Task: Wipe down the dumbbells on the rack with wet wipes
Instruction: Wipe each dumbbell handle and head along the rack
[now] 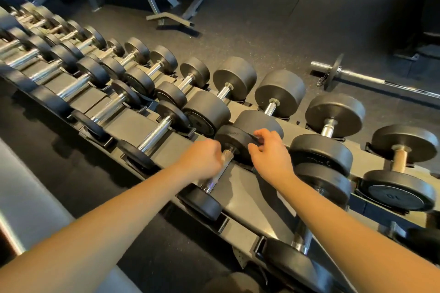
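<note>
Dumbbell [212, 181] lies on the near row of the rack [250, 197], the grip of the left hand [202, 162] wrapped round its metal handle, the grip of the right hand [269, 152] curled over its far head's rim

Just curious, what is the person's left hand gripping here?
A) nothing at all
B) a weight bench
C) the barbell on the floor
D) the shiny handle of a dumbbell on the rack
D: the left hand is curled round the chrome handle of a dumbbell on the rack; the barbell lies untouched on the floor.
</note>
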### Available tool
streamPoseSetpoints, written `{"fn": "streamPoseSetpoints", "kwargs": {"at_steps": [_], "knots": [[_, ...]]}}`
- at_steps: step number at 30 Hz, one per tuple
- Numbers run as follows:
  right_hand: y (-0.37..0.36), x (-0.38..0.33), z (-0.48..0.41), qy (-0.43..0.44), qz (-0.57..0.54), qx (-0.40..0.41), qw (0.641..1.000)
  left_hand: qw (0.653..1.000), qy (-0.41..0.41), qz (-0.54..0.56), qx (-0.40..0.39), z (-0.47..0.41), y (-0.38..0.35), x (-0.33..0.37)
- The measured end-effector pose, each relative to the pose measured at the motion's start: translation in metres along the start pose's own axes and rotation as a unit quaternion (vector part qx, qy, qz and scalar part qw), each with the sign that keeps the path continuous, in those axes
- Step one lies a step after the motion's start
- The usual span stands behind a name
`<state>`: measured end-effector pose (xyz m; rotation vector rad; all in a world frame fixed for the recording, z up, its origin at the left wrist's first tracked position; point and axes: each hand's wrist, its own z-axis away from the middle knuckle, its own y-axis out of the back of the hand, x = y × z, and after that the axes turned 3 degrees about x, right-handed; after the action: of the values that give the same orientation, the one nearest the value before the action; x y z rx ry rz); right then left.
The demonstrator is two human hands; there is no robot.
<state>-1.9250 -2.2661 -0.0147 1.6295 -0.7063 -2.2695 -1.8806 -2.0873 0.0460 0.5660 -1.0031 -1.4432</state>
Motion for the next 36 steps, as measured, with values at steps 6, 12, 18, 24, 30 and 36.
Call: {"fn": "streamPoseSetpoints", "kwargs": {"at_steps": [6,12,18,24,30,36], "knots": [[-0.019,-0.012,-0.02,0.079,0.064,-0.063,0.993,0.969,0.054,0.239,0.036,-0.035,-0.02,-0.02],[-0.033,-0.006,-0.014,0.084,0.064,-0.02,0.994,0.972,0.017,0.163,-0.171,-0.037,-0.022,-0.064],[-0.05,-0.015,-0.01,0.032,0.052,0.034,0.998,0.971,-0.002,0.118,-0.209,-0.052,-0.02,-0.067],[-0.055,-0.02,-0.006,0.001,0.045,0.062,0.997,0.91,0.053,0.389,-0.132,-0.069,-0.04,-0.052],[-0.062,-0.023,-0.006,-0.025,0.023,0.079,0.996,0.929,-0.072,0.2,-0.304,-0.067,-0.017,-0.072],[-0.065,-0.023,-0.007,-0.046,0.021,0.073,0.996,0.929,-0.087,0.071,-0.352,-0.046,-0.009,-0.081]]}}
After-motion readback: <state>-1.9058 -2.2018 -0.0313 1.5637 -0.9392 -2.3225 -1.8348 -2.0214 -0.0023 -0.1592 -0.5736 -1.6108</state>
